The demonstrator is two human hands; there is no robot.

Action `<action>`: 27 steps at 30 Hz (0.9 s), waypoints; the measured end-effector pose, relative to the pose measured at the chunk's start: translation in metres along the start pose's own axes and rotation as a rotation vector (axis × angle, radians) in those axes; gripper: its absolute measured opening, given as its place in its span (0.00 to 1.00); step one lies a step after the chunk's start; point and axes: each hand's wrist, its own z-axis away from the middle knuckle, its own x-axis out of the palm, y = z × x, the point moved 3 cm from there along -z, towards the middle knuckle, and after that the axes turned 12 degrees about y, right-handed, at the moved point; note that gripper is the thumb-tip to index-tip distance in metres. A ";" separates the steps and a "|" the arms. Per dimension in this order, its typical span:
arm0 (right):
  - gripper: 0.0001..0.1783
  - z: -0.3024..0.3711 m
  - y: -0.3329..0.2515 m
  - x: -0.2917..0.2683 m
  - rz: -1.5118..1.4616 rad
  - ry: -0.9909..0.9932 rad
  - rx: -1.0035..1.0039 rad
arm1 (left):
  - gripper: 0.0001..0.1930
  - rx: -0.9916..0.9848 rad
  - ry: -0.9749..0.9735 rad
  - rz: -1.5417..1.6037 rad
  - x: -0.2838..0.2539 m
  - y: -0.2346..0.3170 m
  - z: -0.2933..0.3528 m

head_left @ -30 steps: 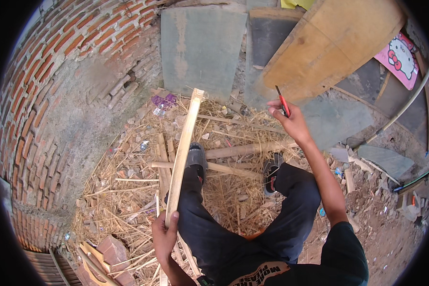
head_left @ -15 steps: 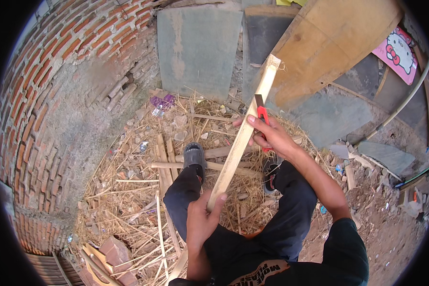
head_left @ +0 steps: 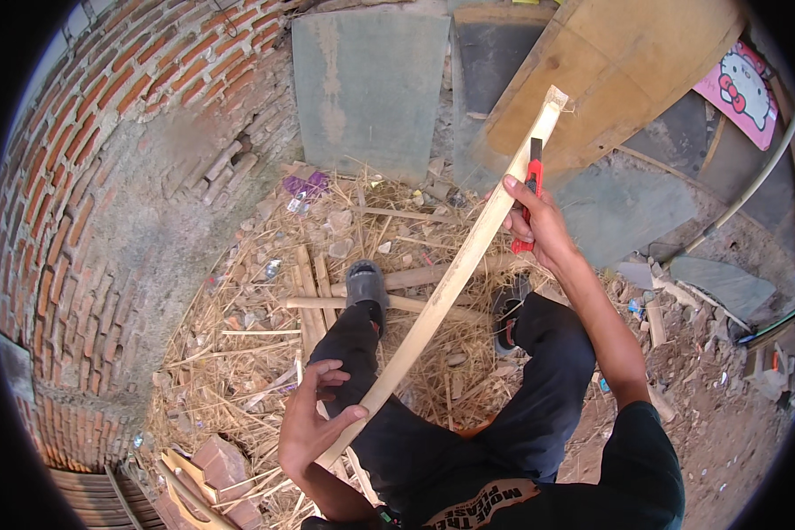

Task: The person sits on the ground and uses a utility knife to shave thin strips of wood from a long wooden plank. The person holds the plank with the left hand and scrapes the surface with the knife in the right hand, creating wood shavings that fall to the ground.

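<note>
Your left hand (head_left: 311, 426) is loosely open, fingers spread, just the thumb against the low end of that wood strip (head_left: 455, 276). Strip slants up across your left leg (head_left: 349, 343) toward the brown board (head_left: 632, 66). Your right hand (head_left: 548, 228) is wrapped round the red cutter (head_left: 531, 199), thumb on the strip.

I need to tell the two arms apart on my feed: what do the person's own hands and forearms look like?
The left hand and right hand are ungloved. The right forearm is bare up to a dark, loose short sleeve ending near the elbow; the left forearm is bare as far as clearly visible.
</note>
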 end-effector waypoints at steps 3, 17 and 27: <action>0.30 -0.008 0.001 -0.015 -0.052 0.023 -0.020 | 0.46 -0.008 -0.079 0.040 -0.013 -0.017 0.008; 0.35 -0.005 -0.026 -0.040 0.084 0.319 -0.260 | 0.10 -0.155 -0.197 0.164 0.020 -0.008 -0.002; 0.15 0.088 -0.016 0.043 0.554 -0.170 -0.844 | 0.09 -0.046 0.187 0.353 0.072 0.033 -0.021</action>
